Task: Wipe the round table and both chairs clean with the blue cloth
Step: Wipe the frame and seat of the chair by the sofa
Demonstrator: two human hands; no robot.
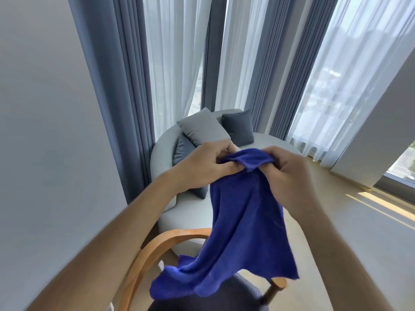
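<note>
This looks like a hotel room or a home lounge corner. At twelve o'clock a curved grey sofa (190,207) with grey cushions (203,129) sits in a bay of tall windows hung with sheer white drapes (175,63) and blue-grey curtains (116,81). At six o'clock stands a wooden armchair (157,248) with a dark seat. Pale flooring (359,243) spreads toward three o'clock.

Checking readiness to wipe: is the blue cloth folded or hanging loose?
Hanging loose: blue cloth drapes from both hands, left hand, right hand.
</note>
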